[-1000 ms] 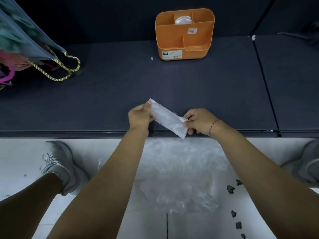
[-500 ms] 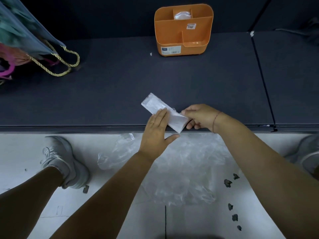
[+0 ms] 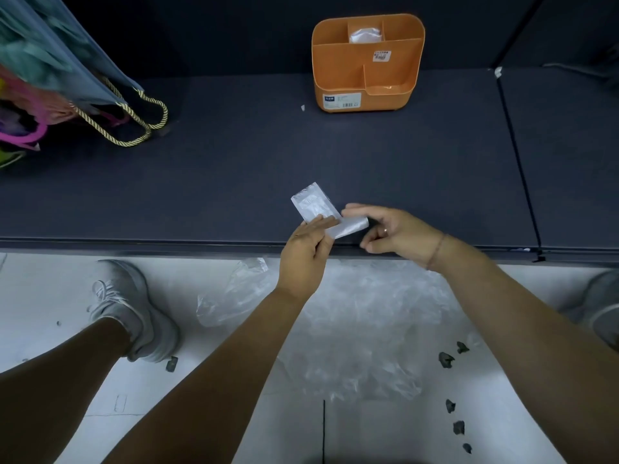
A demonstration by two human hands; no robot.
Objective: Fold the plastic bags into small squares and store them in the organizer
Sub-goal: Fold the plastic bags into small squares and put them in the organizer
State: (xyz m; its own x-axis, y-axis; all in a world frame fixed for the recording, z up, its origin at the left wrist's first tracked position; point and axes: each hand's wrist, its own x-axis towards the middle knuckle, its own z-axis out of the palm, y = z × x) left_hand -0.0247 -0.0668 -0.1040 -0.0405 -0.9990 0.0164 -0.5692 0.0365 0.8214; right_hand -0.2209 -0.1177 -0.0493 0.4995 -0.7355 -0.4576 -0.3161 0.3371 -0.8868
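**Strip bent at the fingers, near the ledge's front edge**

Since half a second back, we note the folded bag has changed shape: its right end now turns up and over toward our right hand, where before it lay as one straight strip. Left hand has shifted slightly right, fingers laid flat across the strip's middle, pressing it down onto the dark ledge. Not a clenched grip; the fingers are extended, holding by pressure.

Right hand: thumb and fingertips appear to pinch the lifted end (contact point partly hidden behind the plastic, so we cannot be sure how firmly). A ring shows on one finger, a thin cord at the wrist.

Far end of the strip points away and to the left, lying flat on the ledge.

Orange organizer stands at the back of the ledge, well apart from the hands. Its rear middle compartment holds a folded bit of clear plastic.

Below the ledge, loose clear bags lie crumpled on the pale floor between our shoes.
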